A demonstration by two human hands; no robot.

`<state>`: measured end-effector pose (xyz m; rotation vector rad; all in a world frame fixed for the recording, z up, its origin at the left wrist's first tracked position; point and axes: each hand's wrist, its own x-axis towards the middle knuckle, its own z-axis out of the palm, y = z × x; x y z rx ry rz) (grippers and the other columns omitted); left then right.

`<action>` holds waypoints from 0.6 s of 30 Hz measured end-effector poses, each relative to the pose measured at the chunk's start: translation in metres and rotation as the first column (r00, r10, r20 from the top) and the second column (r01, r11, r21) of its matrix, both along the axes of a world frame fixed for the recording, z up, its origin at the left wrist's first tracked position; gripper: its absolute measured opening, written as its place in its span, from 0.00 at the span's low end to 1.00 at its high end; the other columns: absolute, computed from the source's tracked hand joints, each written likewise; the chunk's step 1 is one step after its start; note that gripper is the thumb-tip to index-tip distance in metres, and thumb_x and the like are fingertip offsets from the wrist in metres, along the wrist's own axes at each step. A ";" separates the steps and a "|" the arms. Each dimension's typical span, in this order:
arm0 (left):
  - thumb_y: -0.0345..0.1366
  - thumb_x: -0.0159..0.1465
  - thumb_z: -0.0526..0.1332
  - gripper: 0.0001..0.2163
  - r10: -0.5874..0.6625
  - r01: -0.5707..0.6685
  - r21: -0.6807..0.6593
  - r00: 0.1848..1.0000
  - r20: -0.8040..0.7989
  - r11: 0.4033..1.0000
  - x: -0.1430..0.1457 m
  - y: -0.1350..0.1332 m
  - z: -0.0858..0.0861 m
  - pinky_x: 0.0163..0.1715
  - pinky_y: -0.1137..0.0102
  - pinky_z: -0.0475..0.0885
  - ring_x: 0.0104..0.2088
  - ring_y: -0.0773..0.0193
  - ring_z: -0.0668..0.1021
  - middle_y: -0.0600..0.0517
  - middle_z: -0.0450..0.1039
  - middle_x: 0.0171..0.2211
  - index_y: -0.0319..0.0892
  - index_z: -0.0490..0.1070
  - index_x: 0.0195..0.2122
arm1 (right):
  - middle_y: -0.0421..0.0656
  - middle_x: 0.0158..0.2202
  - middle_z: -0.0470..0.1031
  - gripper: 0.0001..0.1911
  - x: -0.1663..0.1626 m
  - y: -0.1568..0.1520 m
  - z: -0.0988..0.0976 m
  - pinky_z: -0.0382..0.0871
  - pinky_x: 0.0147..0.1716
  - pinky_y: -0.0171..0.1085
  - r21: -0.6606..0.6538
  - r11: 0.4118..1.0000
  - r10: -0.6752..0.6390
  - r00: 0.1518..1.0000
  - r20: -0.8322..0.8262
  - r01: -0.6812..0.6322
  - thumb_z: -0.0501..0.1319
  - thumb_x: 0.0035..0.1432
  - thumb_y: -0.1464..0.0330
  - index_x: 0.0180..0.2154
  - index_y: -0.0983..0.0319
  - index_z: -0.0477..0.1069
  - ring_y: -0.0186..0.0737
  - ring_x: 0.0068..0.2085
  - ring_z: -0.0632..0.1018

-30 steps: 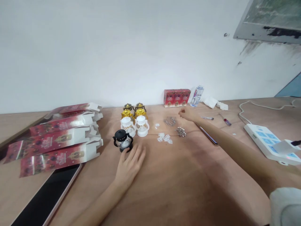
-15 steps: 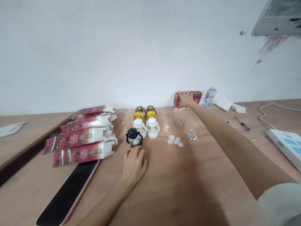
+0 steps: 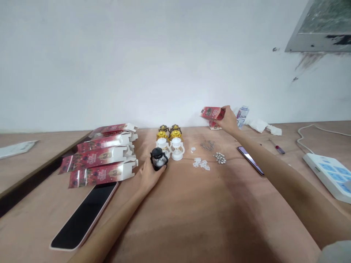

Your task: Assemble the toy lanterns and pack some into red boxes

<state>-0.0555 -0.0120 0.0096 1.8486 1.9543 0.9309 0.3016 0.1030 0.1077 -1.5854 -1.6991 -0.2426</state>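
My left hand (image 3: 148, 178) is closed around the lower part of a small black lantern (image 3: 158, 157), which stands upright on the table. In my right hand (image 3: 229, 121) is a red printed box (image 3: 210, 113), raised near the wall. Part of another red box (image 3: 214, 125) shows beneath it. Just behind the black lantern are white lanterns (image 3: 177, 149). Gold lanterns (image 3: 176, 136) and dark bronze ones (image 3: 163, 128) stand farther back. To their right lie small white pieces (image 3: 201, 164), round silver button cells (image 3: 219, 158) and thin metal pieces (image 3: 207, 145).
Several flattened red boxes (image 3: 95, 157) overlap at the left, beside a phone (image 3: 85, 215). A second phone (image 3: 251, 160) lies by my right forearm. Farther right are a bottle (image 3: 242, 116), tissues (image 3: 258, 125), a screwdriver (image 3: 279, 149) and a white power strip (image 3: 329, 175) with its cord.
My right hand has lifted a red box off the spot by the wall and tilted it. My left hand has moved from in front of the black lantern to grip its base.
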 end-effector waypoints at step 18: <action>0.55 0.60 0.54 0.31 -0.560 0.597 0.152 0.592 0.579 0.788 0.018 -0.068 -0.010 0.51 0.57 0.67 0.54 0.49 0.69 0.40 0.59 0.57 0.45 0.47 0.59 | 0.26 0.58 0.63 0.19 -0.100 -0.205 -0.103 0.53 0.63 0.43 -0.147 0.760 0.239 0.483 -0.842 -0.633 0.55 0.57 0.55 0.51 0.32 0.60 0.41 0.62 0.60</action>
